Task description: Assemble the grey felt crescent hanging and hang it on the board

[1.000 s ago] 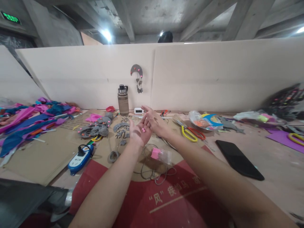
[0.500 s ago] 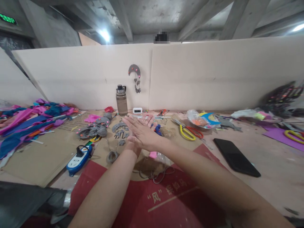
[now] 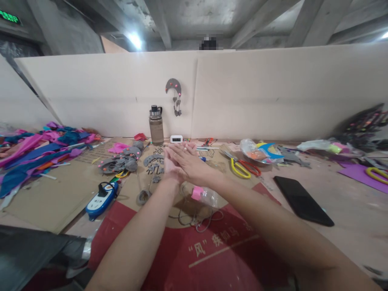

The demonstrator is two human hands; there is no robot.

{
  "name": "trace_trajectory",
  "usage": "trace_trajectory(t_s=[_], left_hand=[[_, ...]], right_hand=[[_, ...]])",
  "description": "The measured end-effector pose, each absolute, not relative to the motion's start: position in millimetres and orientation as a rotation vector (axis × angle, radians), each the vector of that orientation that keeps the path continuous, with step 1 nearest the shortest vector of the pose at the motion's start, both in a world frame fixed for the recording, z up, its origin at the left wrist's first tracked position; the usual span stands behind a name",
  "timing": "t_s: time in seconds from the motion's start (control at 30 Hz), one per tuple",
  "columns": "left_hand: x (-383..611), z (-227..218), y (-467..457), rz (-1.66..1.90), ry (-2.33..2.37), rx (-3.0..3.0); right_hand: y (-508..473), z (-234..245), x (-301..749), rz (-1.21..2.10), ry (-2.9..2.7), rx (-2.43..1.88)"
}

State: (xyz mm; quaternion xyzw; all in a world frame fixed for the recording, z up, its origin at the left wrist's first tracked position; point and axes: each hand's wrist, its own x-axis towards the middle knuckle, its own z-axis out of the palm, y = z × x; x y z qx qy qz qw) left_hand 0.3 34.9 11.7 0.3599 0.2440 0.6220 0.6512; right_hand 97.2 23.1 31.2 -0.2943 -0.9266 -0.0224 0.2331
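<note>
Tabletop [image 3: 348, 210] cluttered (concrete ceiling [image 3: 197, 16] above); left hand [image 3: 169, 169] against right hand [image 3: 190, 163].

Bench layout, all going off the water bottle

The water bottle [image 3: 156, 125] is standing at the back against the partition board [image 3: 257, 93], the clock [image 3: 176, 139] sitting just right of it and a crescent ornament [image 3: 174, 95] hanging on the board above-right. In front of the bottle the right hand [image 3: 190, 163] is lying over the left hand [image 3: 167, 162], with the plastic bag [image 3: 207, 196] lying nearer still. Front-left of the bottle the power strip [image 3: 101, 198] is resting at the edge of the cardboard sheet [image 3: 54, 194], and far left the fabric pile [image 3: 36, 147] is sprawling. Right of the bottle the scissors [image 3: 241, 167] are lying, and the phone [image 3: 303, 200] is sitting further right and nearer the front.
</note>
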Motion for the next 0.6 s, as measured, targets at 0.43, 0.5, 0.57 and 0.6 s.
trace_trajectory(t_s=[0.43,0.5,0.57,0.6], left_hand=[[-4.0,19.1,28.4,1.315,0.216,0.353],[-3.0,20.7,26.3,1.324,0.237,0.368],[-0.9,23.5,24.3,1.344,0.262,0.372],[0.5,24.7,23.7,1.352,0.279,0.379]], right_hand=[[23.4,23.6,126.4,-0.030,-2.190,-0.737],[18.2,22.8,122.6,-0.001,-2.223,-0.755],[15.7,22.9,119.6,0.049,-2.206,-0.785],[15.2,23.3,118.9,0.075,-2.185,-0.804]])
